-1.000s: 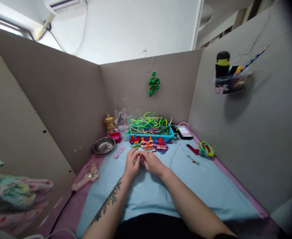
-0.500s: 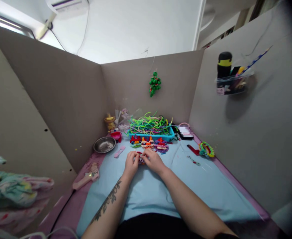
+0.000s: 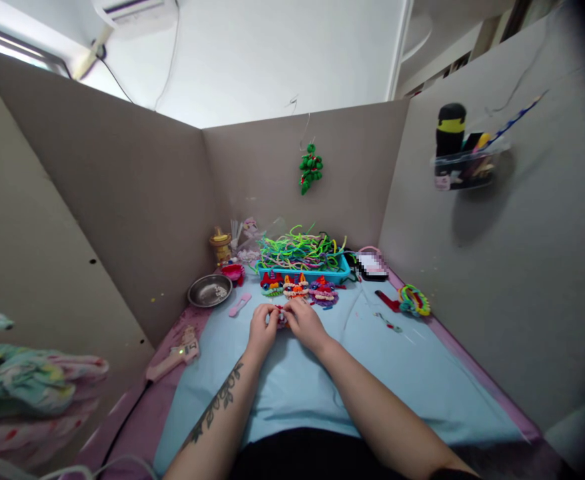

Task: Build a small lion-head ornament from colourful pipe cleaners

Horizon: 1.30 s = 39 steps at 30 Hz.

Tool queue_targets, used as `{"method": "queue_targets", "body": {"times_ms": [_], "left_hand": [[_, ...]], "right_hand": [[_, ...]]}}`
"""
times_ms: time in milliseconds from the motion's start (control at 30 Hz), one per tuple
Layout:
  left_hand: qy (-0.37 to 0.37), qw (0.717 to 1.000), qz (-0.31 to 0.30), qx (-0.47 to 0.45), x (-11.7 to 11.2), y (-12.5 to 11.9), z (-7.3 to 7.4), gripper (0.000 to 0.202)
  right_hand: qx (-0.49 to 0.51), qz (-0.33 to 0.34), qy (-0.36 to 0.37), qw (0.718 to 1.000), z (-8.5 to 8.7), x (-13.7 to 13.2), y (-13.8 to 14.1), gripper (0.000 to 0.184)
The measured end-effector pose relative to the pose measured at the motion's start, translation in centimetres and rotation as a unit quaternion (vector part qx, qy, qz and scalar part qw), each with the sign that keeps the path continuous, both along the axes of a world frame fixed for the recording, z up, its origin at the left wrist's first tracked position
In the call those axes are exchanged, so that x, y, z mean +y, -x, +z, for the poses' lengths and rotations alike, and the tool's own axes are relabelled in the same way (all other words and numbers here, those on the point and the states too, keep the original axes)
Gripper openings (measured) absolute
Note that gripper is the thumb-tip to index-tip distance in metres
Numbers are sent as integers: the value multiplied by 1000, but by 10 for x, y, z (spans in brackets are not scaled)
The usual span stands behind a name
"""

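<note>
My left hand (image 3: pixel 262 329) and my right hand (image 3: pixel 304 322) meet over the light blue mat (image 3: pixel 382 363), fingers pinched together on a small red and white pipe-cleaner piece (image 3: pixel 281 317) between them. Most of that piece is hidden by my fingers. Just beyond my hands lie three finished colourful pipe-cleaner figures (image 3: pixel 296 288) in a row. Behind them stands a blue tray (image 3: pixel 342 270) heaped with green, yellow and purple pipe cleaners (image 3: pixel 298 250).
A steel bowl (image 3: pixel 209 291) and a pink tool (image 3: pixel 238 305) lie left. A pink glue gun (image 3: pixel 175 355) sits at the mat's left edge. A rainbow coil (image 3: pixel 413 299) and red cutter (image 3: pixel 385 301) lie right. Grey cardboard walls enclose the desk; a green ornament (image 3: pixel 310 168) hangs behind.
Both hands have shifted slightly away from me and upward, still pinched on the small piece. Nothing else on the desk has moved.
</note>
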<state>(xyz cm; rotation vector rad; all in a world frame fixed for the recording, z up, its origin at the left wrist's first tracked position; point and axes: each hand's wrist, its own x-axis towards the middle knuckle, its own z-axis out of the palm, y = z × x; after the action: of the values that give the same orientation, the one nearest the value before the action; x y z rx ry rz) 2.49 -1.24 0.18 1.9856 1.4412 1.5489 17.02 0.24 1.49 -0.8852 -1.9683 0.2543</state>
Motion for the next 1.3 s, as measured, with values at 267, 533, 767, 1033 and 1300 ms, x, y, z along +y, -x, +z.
{"method": "queue_targets", "body": {"times_ms": [267,533,767,1033,1300], "left_hand": [[-54,998,-6,13,-4,-3,4,9],[-79,996,11,35,-5,-4,5,8],[-87,994,27,65,-3,-6,2,11],[-90,990,58,93,-1,-6,-1,15],[-96,992,67,55,-3,-3,2,10]], "right_hand": [[-10,-10,2,1000,-2,2,2,11],[-30,-7,-8,999,-3,1,2,13],[-36,-3,-13,999,-1,1,3,15],[-38,10,-12,999,1,-3,4,16],[-8,2,-17,1000,2,-3,4,15]]}}
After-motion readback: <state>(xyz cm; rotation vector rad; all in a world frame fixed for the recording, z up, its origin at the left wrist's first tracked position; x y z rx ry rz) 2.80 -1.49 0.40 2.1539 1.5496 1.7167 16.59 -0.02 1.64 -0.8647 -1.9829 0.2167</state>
